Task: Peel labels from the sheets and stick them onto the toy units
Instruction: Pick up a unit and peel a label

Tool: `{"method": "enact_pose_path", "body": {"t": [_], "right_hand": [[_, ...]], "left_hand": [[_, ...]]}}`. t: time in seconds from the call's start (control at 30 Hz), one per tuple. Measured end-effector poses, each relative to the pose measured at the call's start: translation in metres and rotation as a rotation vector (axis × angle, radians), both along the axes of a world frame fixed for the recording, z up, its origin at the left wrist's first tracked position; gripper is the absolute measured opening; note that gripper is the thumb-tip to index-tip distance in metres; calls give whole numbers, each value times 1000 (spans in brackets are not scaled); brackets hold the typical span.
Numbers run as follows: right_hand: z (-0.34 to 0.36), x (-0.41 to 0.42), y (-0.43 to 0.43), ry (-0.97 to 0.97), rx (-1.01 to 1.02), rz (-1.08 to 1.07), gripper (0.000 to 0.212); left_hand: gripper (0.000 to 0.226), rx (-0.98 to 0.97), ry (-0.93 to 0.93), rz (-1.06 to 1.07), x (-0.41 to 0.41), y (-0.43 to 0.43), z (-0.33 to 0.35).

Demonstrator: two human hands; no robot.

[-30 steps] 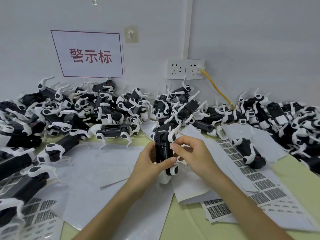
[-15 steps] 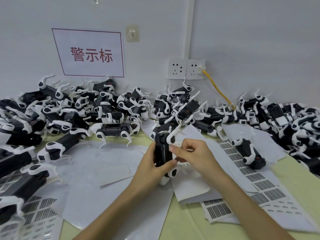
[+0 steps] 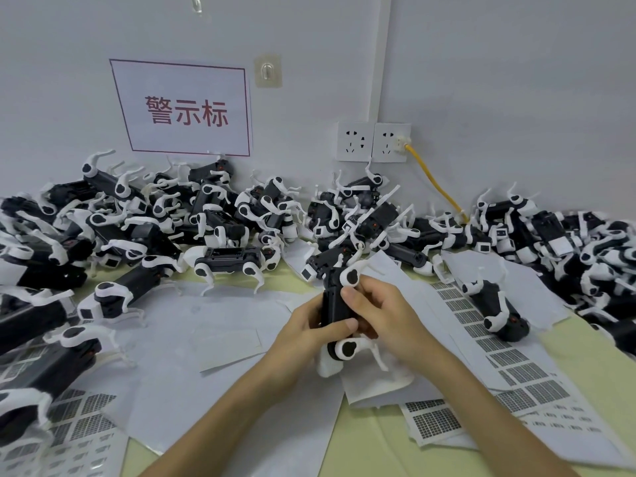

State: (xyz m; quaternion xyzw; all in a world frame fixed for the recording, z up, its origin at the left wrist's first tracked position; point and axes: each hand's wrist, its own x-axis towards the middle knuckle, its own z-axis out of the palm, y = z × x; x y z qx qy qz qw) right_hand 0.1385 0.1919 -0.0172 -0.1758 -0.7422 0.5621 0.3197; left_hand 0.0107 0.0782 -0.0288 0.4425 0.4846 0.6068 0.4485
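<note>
A black toy robot dog with white legs [image 3: 334, 306] stands on end over the middle of the table, held between both hands. My left hand [image 3: 306, 333] grips its body from the left, thumb across the front. My right hand [image 3: 382, 316] holds it from the right, with the thumb pressed on the black body near the upper white leg. Label sheets [image 3: 509, 370] printed with dark label blocks lie to the right, and more label sheets [image 3: 79, 421] lie at the lower left. Whether a label sits under my thumb is hidden.
Heaps of black-and-white toy dogs [image 3: 213, 228] fill the back and both sides of the table. One toy dog [image 3: 495, 311] lies alone on the sheets at right. Blank backing sheets [image 3: 206, 328] cover the middle. A yellow cable [image 3: 437, 187] runs from the wall socket.
The toy has tilted a little more upright and both hands have shifted slightly. My right thumb now presses lower on the body.
</note>
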Motion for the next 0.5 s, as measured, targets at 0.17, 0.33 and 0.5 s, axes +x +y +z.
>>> {"method": "enact_pose_path", "body": {"t": [0.17, 0.33, 0.5], "right_hand": [[5, 2, 0, 18, -15, 54, 32], [0, 1, -3, 1, 18, 6, 25], [1, 2, -2, 35, -13, 31, 35]], "left_hand": [[34, 28, 0, -32, 1, -3, 4], [40, 25, 80, 41, 4, -2, 4], [34, 50, 76, 24, 4, -2, 4]]}}
